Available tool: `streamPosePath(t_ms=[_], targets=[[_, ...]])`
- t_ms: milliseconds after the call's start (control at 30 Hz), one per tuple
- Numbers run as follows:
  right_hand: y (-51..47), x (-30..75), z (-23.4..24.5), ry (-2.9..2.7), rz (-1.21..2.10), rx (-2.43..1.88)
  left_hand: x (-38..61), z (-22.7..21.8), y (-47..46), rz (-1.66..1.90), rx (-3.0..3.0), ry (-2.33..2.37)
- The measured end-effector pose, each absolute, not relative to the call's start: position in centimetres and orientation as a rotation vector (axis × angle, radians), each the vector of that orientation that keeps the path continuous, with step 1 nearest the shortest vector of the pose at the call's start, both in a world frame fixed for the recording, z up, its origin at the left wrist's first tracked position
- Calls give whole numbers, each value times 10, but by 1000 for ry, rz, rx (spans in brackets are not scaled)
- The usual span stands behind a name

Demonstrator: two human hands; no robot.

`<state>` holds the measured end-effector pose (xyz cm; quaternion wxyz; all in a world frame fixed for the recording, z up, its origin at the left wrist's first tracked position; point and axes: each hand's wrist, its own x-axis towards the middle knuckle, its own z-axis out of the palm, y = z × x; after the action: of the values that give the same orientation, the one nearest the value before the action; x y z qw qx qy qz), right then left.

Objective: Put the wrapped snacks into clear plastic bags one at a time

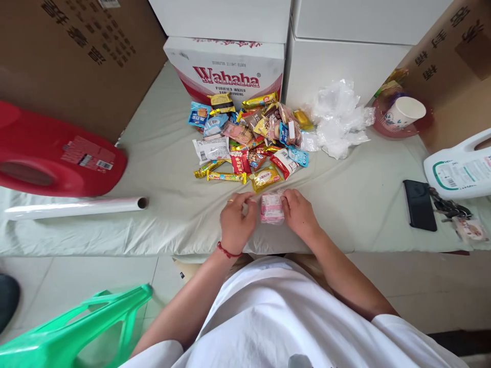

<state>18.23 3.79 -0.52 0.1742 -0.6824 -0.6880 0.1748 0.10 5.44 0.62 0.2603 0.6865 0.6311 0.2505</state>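
Note:
Close to the table's front edge lies a small pink-and-white packet (271, 209) inside a clear plastic wrap. My right hand (302, 213) is closed on the right side of this wrapped packet, thumb and fingers pinched at its upper corner. On the other side my left hand (238, 219), with a red string bracelet at the wrist, has its fingers curled together just left of the packet. What sits between those fingertips, if anything, is too small to make out. Just beyond the hands is a pile of wrapped snacks (238, 134), with a yellow snack packet (266, 177) nearest.
Crumpled clear plastic bags (337, 120) lie right of the pile, near a paper cup (405, 111). A white Wahaha carton (230, 71) stands behind. Left are a red jug (57, 153) and a white roll (76, 207); right, a black phone (420, 205) and white bottle (460, 168).

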Motion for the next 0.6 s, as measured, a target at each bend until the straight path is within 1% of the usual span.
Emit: streamPosePath(t_ms=[67, 133, 167, 267, 333, 433, 533, 600], targets=[[33, 184, -6, -1927, 497, -1907, 0, -3, 54, 616, 1962, 1783], [28, 184, -4, -1886, 517, -1878, 10, -13, 51, 526, 2059, 1744], [25, 183, -3, -1860, 536, -1852, 17, -16, 48, 541, 2075, 1720], [12, 184, 5, -1725, 641, -1723, 36, -20, 37, 824, 2035, 1632], [-1, 188, 12, -1566, 737, -1659, 44, -14, 30, 1019, 2025, 1486], [-21, 199, 21, -1206, 957, -1598, 54, -1, 20, 1157, 2085, 1221], [-36, 212, 29, -738, 1251, -1388, 66, 6, 10, 1194, 2224, 897], [-45, 218, 32, -491, 1396, -1276, 76, 4, 3, 1117, 2326, 614]])
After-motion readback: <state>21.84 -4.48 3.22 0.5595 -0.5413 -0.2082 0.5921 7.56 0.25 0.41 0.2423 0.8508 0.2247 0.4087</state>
